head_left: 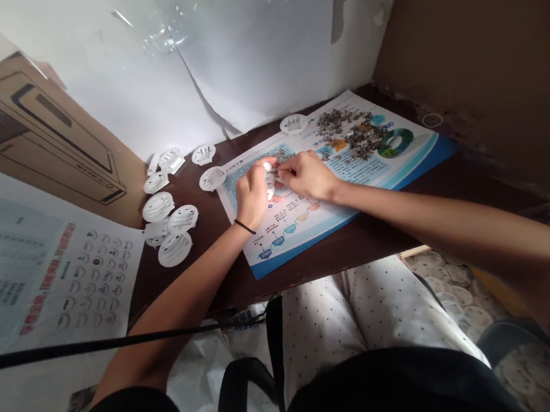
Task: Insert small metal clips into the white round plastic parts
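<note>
My left hand [251, 200] is closed around a round white plastic part [269, 181], which is tilted on edge above the printed sheet [262, 267]. From the right, my right hand [313, 174] meets the part with thumb and forefinger pinched together. What sits in that pinch is too small and covered to name. Beyond my right hand lies a heap of small metal pieces [364, 140] on the sheet. Similar white plastic parts stand near the back, one [294, 124] at the sheet's far edge and another [212, 179] left of my left hand.
Several more white parts [175, 249] lie on the dark table [211, 260] at the left. A cardboard box [46, 140] borders that side, and a brown panel [475, 41] rises on the right. A black cable [96, 348] crosses the lower left. More white pieces [456, 291] lie below, right.
</note>
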A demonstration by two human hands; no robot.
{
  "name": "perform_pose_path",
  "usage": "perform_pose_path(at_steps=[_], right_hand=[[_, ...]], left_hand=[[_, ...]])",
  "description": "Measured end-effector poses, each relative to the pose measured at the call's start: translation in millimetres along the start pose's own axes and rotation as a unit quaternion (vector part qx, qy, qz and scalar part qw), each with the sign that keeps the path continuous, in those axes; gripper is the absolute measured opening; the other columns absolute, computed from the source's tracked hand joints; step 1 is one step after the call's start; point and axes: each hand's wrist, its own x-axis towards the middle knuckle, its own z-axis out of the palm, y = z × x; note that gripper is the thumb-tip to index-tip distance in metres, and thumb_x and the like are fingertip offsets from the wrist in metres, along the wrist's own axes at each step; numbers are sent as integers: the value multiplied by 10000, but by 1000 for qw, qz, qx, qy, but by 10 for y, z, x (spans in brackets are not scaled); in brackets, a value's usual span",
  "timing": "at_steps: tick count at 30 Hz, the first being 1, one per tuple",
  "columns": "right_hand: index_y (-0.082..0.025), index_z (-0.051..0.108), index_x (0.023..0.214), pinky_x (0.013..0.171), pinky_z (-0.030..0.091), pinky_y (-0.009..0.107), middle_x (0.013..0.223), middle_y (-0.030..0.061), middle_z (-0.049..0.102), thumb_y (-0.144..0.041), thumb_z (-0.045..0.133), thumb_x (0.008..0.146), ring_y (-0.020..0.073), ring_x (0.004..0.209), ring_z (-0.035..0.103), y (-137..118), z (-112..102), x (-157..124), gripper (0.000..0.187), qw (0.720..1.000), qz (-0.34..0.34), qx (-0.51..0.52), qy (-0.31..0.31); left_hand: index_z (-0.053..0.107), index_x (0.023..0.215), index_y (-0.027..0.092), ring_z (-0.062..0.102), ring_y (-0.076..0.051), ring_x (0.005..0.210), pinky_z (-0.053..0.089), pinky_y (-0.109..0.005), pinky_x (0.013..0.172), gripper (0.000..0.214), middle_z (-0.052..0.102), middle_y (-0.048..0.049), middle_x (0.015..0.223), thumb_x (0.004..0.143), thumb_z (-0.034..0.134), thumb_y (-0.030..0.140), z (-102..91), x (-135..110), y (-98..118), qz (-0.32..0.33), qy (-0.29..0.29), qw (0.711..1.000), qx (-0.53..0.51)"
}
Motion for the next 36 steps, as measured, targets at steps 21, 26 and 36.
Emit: perform_pose_path(at_steps=[21, 26, 36], right_hand=[[-205, 541, 577, 682, 353, 329, 580, 4, 509, -142, 471, 810, 144, 587, 440, -21, 51, -6, 251, 999, 20, -19, 22], [-193, 568, 598, 685, 358, 337, 625, 28, 551, -169, 472, 826, 152, 605, 465, -17, 102, 9, 248, 998, 24, -37, 37], [-203, 575, 611, 680, 376, 320, 568, -6, 519, -194, 458, 846, 143, 584, 468, -11, -51, -20, 262, 1000, 8, 18, 2]], left_hand=[[703, 1148, 211, 679, -121, 812, 554, -146, 484, 430, 697, -49, 1174, 946, 374, 401, 14, -13, 41, -18, -12, 999, 38], [709, 1121, 213, 678, -114, 793, 541, -137, 490, 435, 706, -47, 1135, 956, 360, 414, 26, -3, 33, -16, -2, 999, 49], [677, 1047, 190, 693, -131, 744, 560, -188, 498, 498, 719, -73, 1088, 942, 320, 521, 47, 28, 23, -36, 37, 998, -34]])
